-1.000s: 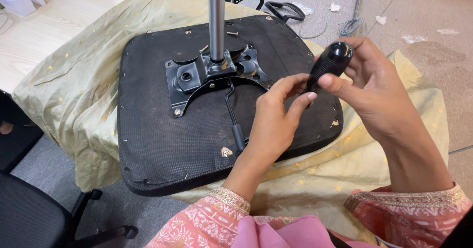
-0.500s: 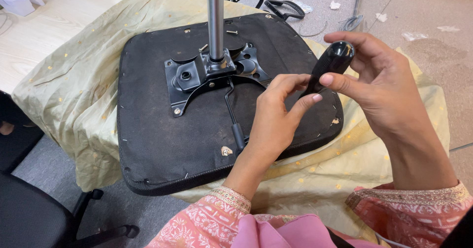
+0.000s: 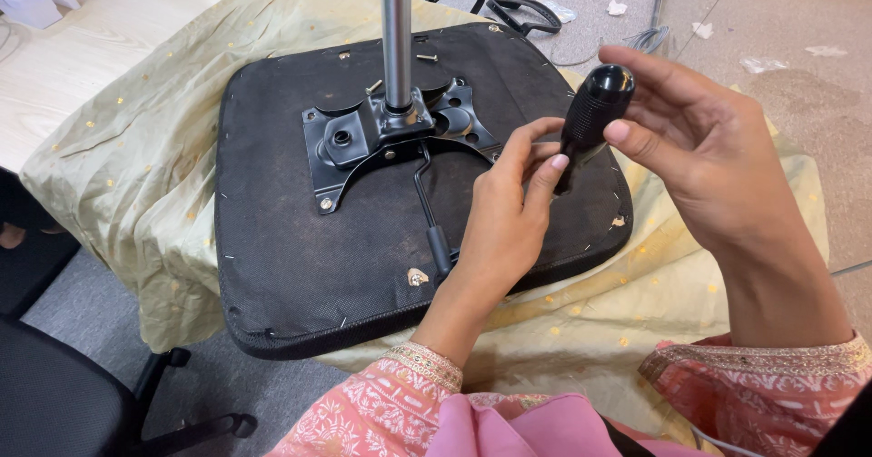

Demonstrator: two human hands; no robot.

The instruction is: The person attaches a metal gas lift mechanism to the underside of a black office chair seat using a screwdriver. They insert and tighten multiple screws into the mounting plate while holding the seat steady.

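Nearest the camera, pink patterned sleeves [image 3: 400,412] frame the view. Left hand [image 3: 504,225] rises over the upturned chair seat [image 3: 300,239], fingers [image 3: 536,162] curled together against the lower end of a black ribbed tool handle [image 3: 595,107]; whatever shaft it carries is hidden behind them, so tool type cannot be told. Right hand [image 3: 704,162] holds the handle's upper part, thumb on the near side, fingertips wrapped over the rounded cap, handle tilted and raised clear of the seat. Judgement: two-hand grip steadies the tool while its lower end is adjusted.

Seat lies underside-up on a pale yellow cloth [image 3: 136,184], likely to protect the wooden desk [image 3: 100,48] and give access to the black metal mounting plate [image 3: 391,134]. A lever [image 3: 427,207] runs from the plate toward the near edge. Chrome gas-lift column [image 3: 397,39] stands upright from the plate; loose screws [image 3: 427,57] lie beside it.

Beyond, on the grey floor [image 3: 772,12]: black plastic parts [image 3: 518,12], cables, paper scraps. Another chair's base [image 3: 182,412] sits lower left.
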